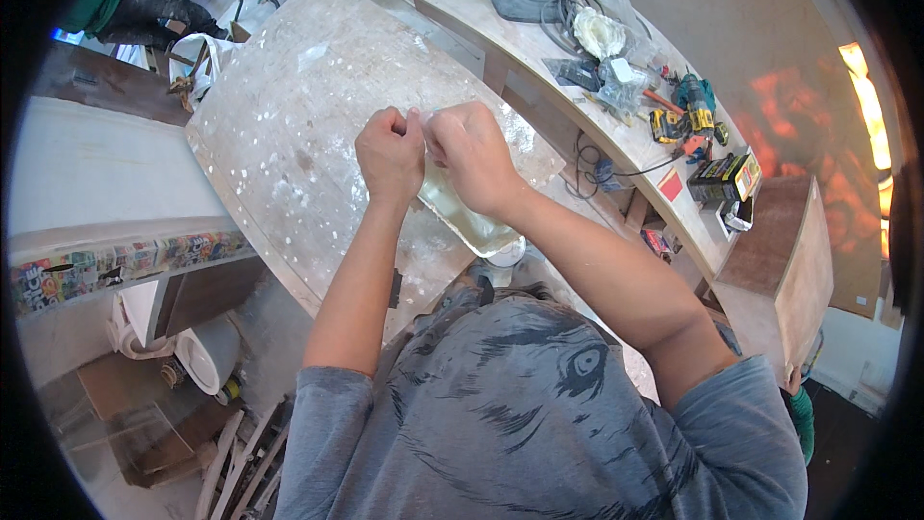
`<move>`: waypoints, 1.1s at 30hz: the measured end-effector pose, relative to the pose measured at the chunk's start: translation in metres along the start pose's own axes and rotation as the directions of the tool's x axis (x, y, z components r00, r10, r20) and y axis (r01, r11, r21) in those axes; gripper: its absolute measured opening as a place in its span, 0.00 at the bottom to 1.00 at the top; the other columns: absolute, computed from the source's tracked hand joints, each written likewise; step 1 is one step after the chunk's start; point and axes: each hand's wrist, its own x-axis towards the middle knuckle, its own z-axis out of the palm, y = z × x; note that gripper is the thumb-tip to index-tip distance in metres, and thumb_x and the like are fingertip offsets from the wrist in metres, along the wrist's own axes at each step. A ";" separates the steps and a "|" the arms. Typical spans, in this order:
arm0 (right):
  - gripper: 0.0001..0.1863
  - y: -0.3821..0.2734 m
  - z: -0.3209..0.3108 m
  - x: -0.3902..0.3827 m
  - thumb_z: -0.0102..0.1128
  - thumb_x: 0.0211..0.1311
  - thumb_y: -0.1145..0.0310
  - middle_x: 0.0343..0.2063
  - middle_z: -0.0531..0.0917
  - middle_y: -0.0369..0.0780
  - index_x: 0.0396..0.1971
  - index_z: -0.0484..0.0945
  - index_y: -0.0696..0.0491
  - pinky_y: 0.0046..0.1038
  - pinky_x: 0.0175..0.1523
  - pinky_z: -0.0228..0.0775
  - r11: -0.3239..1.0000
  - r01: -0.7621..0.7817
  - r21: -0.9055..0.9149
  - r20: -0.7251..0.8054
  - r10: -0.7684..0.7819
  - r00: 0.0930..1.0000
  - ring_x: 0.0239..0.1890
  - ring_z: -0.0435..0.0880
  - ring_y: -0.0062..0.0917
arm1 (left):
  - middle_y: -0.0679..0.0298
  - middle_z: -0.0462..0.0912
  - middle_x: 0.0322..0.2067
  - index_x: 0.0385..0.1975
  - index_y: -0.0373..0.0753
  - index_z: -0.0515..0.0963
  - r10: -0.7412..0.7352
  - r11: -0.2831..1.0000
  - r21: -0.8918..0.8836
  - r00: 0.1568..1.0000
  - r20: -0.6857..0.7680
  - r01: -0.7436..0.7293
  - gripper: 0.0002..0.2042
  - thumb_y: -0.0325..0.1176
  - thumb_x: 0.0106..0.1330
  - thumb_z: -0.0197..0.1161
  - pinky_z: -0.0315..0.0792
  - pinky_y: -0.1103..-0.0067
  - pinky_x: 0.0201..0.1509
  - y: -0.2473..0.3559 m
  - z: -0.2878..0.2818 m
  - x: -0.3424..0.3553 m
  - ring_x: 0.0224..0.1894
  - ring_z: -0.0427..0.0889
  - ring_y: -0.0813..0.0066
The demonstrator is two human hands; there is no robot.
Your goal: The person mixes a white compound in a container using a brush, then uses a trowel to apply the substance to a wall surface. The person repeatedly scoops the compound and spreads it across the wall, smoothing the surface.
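My left hand (391, 156) and my right hand (474, 156) are held close together, thumbs nearly meeting, above a worktop (279, 125) spattered with white. Both sets of fingers are curled closed. Whatever they pinch is hidden or too small to make out. Below my right hand and wrist lies a shallow, pale, cream-coloured tray (468, 222), partly covered by that hand. A white round container (507, 252) shows past the near end of the tray, close to my body.
A long bench (539, 67) on the right carries a cordless drill (695, 101), plastic bags (624, 87), cables and a black-and-yellow box (724, 178). Beside it stands a wooden cabinet (770, 250). At the far left is another person (144, 5). Wood strips (245, 462) lie lower left.
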 end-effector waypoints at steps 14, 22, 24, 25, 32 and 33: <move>0.24 0.012 -0.018 -0.036 0.52 0.67 0.63 0.12 0.67 0.37 0.12 0.67 0.60 0.32 0.27 0.58 0.981 -0.191 -0.037 0.013 0.192 0.981 0.18 0.64 0.21 | 0.49 0.79 0.25 0.19 0.32 0.75 -0.023 1.000 -0.019 0.999 -0.028 0.022 0.17 0.38 0.64 0.66 0.71 0.58 0.37 0.000 0.001 -0.002 0.29 0.78 0.47; 0.26 0.026 0.004 -0.008 0.48 0.72 0.60 0.14 0.62 0.34 0.13 0.59 0.56 0.30 0.30 0.53 0.995 0.098 -0.026 0.105 -0.095 0.990 0.21 0.58 0.20 | 0.51 0.79 0.27 0.19 0.34 0.75 -0.102 0.995 -0.002 0.994 0.025 0.102 0.16 0.39 0.64 0.66 0.72 0.58 0.39 0.003 -0.003 -0.001 0.31 0.79 0.48; 0.25 0.041 0.006 -0.006 0.49 0.71 0.60 0.15 0.62 0.33 0.14 0.60 0.57 0.29 0.30 0.53 0.989 0.125 -0.075 0.128 -0.114 0.985 0.22 0.58 0.20 | 0.51 0.79 0.28 0.19 0.34 0.75 -0.099 0.995 -0.013 0.995 0.016 0.099 0.17 0.39 0.64 0.66 0.72 0.59 0.39 0.003 -0.004 -0.002 0.31 0.79 0.48; 0.25 0.045 0.004 -0.008 0.49 0.71 0.60 0.15 0.63 0.33 0.14 0.61 0.57 0.29 0.30 0.53 0.986 0.115 -0.120 0.132 -0.098 0.986 0.22 0.59 0.20 | 0.51 0.79 0.28 0.19 0.34 0.74 -0.096 0.995 -0.019 0.995 0.012 0.097 0.17 0.40 0.64 0.65 0.73 0.59 0.39 0.003 -0.004 -0.003 0.32 0.79 0.48; 0.26 0.044 -0.015 -0.046 0.49 0.71 0.60 0.14 0.66 0.34 0.13 0.62 0.57 0.29 0.28 0.53 0.950 -0.060 -0.305 0.107 0.097 0.989 0.20 0.61 0.19 | 0.49 0.77 0.24 0.18 0.33 0.73 0.005 1.000 -0.010 0.996 -0.091 -0.006 0.17 0.38 0.64 0.66 0.69 0.59 0.35 -0.003 0.001 -0.004 0.28 0.77 0.47; 0.26 0.037 -0.015 -0.047 0.48 0.71 0.60 0.13 0.66 0.35 0.12 0.63 0.57 0.29 0.28 0.54 0.940 -0.093 -0.328 0.134 0.144 0.980 0.19 0.61 0.19 | 0.49 0.77 0.24 0.18 0.33 0.73 0.011 1.000 -0.002 0.995 -0.094 -0.011 0.17 0.38 0.64 0.66 0.70 0.59 0.35 -0.004 0.001 -0.005 0.28 0.77 0.46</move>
